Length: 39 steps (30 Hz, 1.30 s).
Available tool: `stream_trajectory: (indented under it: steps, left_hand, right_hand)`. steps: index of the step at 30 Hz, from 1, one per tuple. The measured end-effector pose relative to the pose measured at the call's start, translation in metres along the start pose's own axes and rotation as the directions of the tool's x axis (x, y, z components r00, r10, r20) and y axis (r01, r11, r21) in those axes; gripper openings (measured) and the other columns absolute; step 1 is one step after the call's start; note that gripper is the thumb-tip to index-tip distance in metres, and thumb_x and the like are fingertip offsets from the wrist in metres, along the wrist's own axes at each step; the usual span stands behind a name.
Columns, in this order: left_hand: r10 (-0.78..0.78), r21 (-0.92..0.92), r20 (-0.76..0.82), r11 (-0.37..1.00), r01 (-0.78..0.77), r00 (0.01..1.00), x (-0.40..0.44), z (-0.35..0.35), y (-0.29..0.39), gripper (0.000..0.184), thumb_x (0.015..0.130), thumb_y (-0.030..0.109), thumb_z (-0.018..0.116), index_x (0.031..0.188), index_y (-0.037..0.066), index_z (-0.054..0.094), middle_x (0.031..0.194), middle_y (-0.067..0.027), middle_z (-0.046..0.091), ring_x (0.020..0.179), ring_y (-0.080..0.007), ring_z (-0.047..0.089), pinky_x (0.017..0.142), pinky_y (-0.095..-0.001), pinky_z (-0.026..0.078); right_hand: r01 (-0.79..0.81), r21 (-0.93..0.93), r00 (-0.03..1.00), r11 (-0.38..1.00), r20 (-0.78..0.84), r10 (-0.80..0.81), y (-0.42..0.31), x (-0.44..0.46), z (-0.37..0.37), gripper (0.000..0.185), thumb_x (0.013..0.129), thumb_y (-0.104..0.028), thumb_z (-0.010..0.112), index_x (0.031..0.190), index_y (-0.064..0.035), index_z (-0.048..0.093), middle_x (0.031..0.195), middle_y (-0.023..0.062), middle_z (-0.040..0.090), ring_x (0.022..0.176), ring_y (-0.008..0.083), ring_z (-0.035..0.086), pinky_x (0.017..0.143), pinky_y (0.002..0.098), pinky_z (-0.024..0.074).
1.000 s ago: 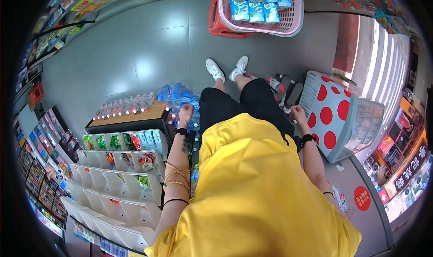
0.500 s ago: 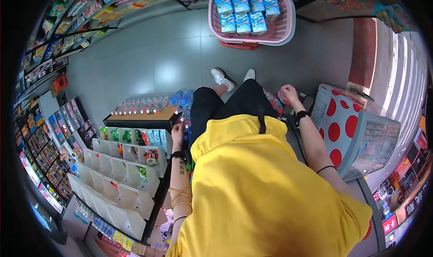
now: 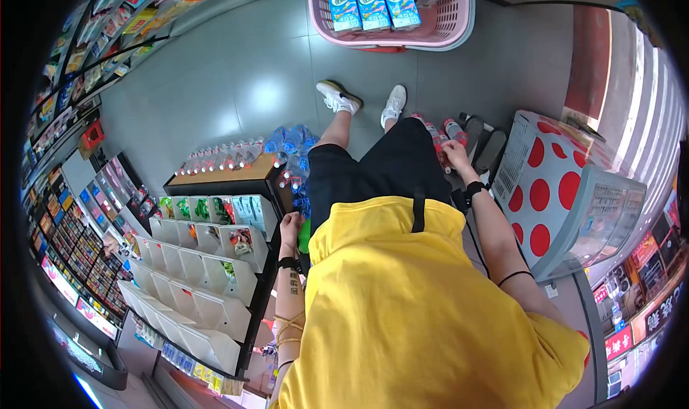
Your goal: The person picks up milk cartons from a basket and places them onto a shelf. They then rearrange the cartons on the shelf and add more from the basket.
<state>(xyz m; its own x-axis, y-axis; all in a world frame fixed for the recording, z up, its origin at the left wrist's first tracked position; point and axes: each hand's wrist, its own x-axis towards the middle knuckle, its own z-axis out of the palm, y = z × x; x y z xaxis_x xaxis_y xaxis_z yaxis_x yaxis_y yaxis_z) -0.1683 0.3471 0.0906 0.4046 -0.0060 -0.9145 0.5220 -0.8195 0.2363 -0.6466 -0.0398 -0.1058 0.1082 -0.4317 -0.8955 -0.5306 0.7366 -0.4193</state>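
My left hand hangs at my left side with loosely curled fingers and nothing visible in it. It is next to the white snack bins and a bright green thing, mostly hidden by my shirt. My right hand is on the other side of my body, fingers curled in. In the view it overlaps the red-labelled bottles low by my leg; I see no grip on them. Ahead of my feet, a pink basket carries several blue drink cartons.
Clear bottles with red caps and blue water bottles stand around a wooden-topped stand at left. Dark slippers lie at right, beside a red-dotted freezer. Stocked shelves line the far left.
The basket appears higher in the view and is partly cut off at the top. My feet have shifted forward, and both hands sit slightly lower in the picture, still curled.
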Motion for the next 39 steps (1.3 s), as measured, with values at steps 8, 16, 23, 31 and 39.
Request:
stream_trajectory:
  steps: [8,16,23,31,39]
  left_hand:
    - [-0.026,0.070,0.015,0.997,0.025,1.000,0.009,0.012,0.015,0.020,0.103,0.028,0.062,0.109,0.009,0.064,0.098,-0.0033,0.073,0.089,-0.0136,0.069,0.078,-0.0270,0.053]
    - [-0.032,0.142,0.047,0.990,0.025,0.998,0.026,0.019,0.021,0.021,0.103,0.029,0.061,0.109,0.009,0.063,0.100,-0.0026,0.073,0.090,-0.0129,0.070,0.078,-0.0272,0.053]
    - [-0.030,0.124,0.030,0.992,0.027,0.999,0.031,0.016,0.016,0.020,0.104,0.027,0.061,0.111,0.009,0.064,0.100,-0.0022,0.072,0.090,-0.0126,0.069,0.076,-0.0272,0.053]
    - [0.071,0.157,0.022,0.985,-0.074,0.997,0.034,0.032,0.037,0.021,0.102,0.027,0.062,0.103,0.007,0.068,0.090,-0.0007,0.072,0.084,-0.0097,0.066,0.074,-0.0259,0.049]
    - [0.375,0.147,0.021,0.916,-0.374,0.927,0.063,0.053,0.081,0.019,0.100,0.020,0.062,0.097,0.002,0.067,0.086,-0.0042,0.069,0.078,-0.0136,0.065,0.074,-0.0280,0.051]
  right_hand:
    - [-0.119,0.079,0.993,0.990,0.008,0.119,-0.008,-0.032,-0.017,0.012,0.099,-0.015,0.058,0.105,-0.0065,0.064,0.080,0.0034,0.065,0.064,0.0133,0.065,0.057,0.0274,0.0528]
    - [-0.184,0.128,0.980,0.975,-0.047,0.191,-0.028,-0.042,-0.027,0.012,0.100,-0.015,0.057,0.106,-0.0061,0.062,0.077,0.0042,0.063,0.060,0.0135,0.063,0.050,0.0297,0.0504]
    - [-0.190,0.124,0.981,0.974,-0.017,0.194,-0.037,-0.035,-0.025,0.013,0.100,-0.015,0.057,0.107,-0.0058,0.062,0.078,0.0040,0.063,0.062,0.0136,0.064,0.052,0.0289,0.0514]
    - [-0.133,0.062,0.991,0.989,-0.022,0.134,-0.061,-0.025,-0.027,0.016,0.099,-0.015,0.056,0.109,-0.0051,0.064,0.079,0.0040,0.065,0.061,0.0117,0.063,0.053,0.0268,0.0504]
    - [0.181,0.045,0.976,0.982,0.114,-0.185,-0.184,-0.021,-0.031,0.010,0.096,-0.014,0.062,0.101,-0.0065,0.066,0.079,0.0018,0.065,0.065,0.0109,0.064,0.059,0.0252,0.0514]
